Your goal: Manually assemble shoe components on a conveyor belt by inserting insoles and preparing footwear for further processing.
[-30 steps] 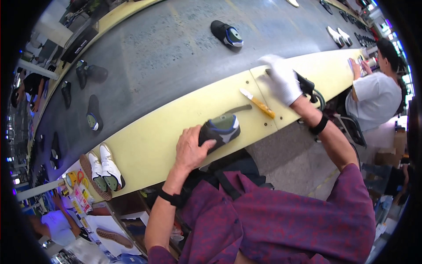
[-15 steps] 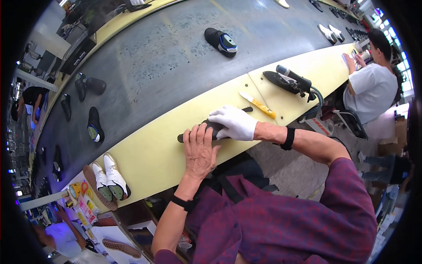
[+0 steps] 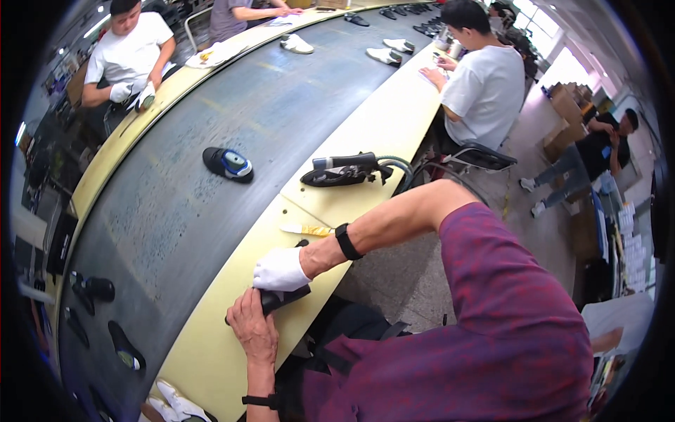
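A black shoe-like piece (image 3: 287, 298) lies on the pale yellow tabletop, mostly covered by my hands. My left hand (image 3: 253, 327), bare, has its fingers curled over the near-left end of it. In a white glove, my right hand (image 3: 280, 271) is closed like a fist on top of the piece, right beside the left fingertips. Whatever the gloved fingers grip is hidden. A dark tip (image 3: 303, 243) pokes out beyond the glove. Close to my right wrist lies a yellow-handled tool (image 3: 313, 230) with a pale flat blade, its handle end partly behind the wrist.
Farther along the table rests a black hose-fed device (image 3: 344, 169). A grey conveyor belt (image 3: 176, 232) runs alongside, carrying a black shoe (image 3: 228, 164) and several others. White shoes (image 3: 179, 402) stand at the near left. One person (image 3: 485, 91) sits at this table; another (image 3: 130, 56) works across the belt.
My view has swung toward the far right, bringing more people in. The gloved fingers, earlier stretched across the black piece, are now curled in. Both hands stay at the piece.
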### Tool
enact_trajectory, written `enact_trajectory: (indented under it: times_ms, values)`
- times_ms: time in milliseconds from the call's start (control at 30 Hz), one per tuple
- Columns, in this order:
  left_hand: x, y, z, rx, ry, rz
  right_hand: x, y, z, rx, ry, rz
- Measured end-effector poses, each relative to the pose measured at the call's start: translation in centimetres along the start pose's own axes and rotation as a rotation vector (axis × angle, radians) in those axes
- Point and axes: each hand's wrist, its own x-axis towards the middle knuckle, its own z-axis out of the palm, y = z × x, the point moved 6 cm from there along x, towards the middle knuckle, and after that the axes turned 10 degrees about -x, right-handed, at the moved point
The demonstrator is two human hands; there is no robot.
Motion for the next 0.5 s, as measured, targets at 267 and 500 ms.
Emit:
enact_trajectory:
  times_ms: [267, 500]
  values:
    - [0.4, -0.5, 0.6, 0.008, -0.073, -0.041, 1.0, 1.1, 0.3, 0.127, 0.230, 0.253]
    - [1.4, -0.1, -0.3, -0.016, -0.070, -0.037, 0.2, 3.4, -0.1, 0.410, 0.157, 0.135]
